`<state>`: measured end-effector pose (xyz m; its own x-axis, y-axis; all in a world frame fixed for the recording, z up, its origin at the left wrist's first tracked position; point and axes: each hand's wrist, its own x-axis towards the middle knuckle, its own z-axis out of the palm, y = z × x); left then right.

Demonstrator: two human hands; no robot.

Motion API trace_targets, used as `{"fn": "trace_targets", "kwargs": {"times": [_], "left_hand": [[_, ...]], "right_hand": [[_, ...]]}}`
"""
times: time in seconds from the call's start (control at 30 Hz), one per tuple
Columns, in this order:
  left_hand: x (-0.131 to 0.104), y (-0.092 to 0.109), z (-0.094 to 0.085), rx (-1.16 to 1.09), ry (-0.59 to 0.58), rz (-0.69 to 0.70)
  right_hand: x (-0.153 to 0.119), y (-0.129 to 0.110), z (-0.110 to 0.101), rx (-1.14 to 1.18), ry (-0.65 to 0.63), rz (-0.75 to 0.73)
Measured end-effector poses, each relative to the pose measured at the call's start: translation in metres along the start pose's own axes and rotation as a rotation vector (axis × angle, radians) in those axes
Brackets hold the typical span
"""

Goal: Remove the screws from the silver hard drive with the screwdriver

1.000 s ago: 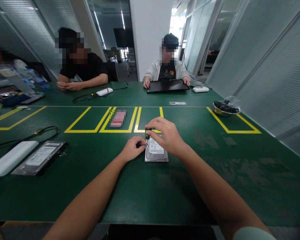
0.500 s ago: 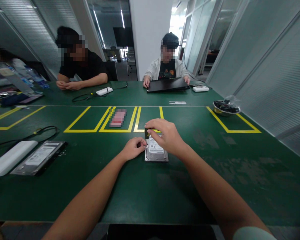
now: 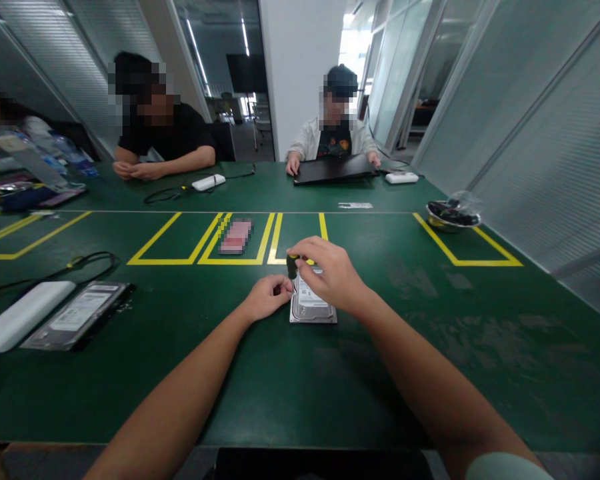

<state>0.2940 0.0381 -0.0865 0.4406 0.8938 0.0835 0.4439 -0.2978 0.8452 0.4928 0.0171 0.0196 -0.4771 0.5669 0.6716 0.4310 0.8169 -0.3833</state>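
A silver hard drive (image 3: 314, 311) with a white label lies flat on the green table in front of me. Over its far left corner, my right hand (image 3: 333, 270) grips the dark handle of a screwdriver (image 3: 292, 267) with a yellow end. The screwdriver stands nearly upright; its tip is too small to make out. My left hand (image 3: 269, 297) is at the drive's left edge, below the handle, thumb and fingers pinched together. What they pinch, if anything, is hidden.
Left on the green table (image 3: 260, 393) lie another hard drive (image 3: 83, 313), a white power bank (image 3: 25, 317) and a black cable. A pink blurred object (image 3: 236, 237) lies inside yellow tape. A metal bowl (image 3: 453, 217) stands far right. Opposite, a person holds a black panel (image 3: 335, 171).
The screwdriver handle has tipped slightly left and its yellow end shows more. My right hand has turned a little with it. My left hand and the drive look unmoved.
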Motion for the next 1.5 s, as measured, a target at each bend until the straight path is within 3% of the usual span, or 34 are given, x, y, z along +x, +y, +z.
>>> {"fn": "trace_targets", "kwargs": {"times": [0.4, 1.5], "left_hand": [[-0.0002, 0.0031, -0.0005, 0.033, 0.01, -0.028], [0.0003, -0.0006, -0.0001, 0.027, 0.002, 0.011]], "right_hand": [[-0.0018, 0.0049, 0.0052, -0.007, 0.125, 0.031], [-0.0017, 0.0019, 0.0027, -0.009, 0.077, -0.037]]}}
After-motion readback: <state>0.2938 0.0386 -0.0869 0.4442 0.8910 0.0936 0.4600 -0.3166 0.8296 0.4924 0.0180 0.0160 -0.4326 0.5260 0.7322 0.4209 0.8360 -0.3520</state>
